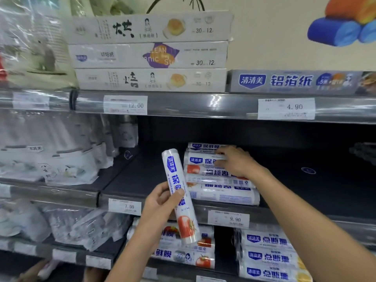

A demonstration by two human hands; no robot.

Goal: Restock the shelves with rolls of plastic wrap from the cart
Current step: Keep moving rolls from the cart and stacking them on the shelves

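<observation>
Shelf [142,180] bears stacked rolls [221,192]; left hand [160,202] grips a roll [171,165], right hand [238,161] seemingly rests atop.

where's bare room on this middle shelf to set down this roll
Two bare patches on the middle shelf for the held roll: a strip between the stack of rolls and the bagged goods on the left, and a wider stretch right of the stack. Crowded: the stack itself, under the right grip.

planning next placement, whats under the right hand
The right hand rests on a stack of plastic wrap rolls lying sideways on the shelf. It covers the top rolls' right ends.
</observation>
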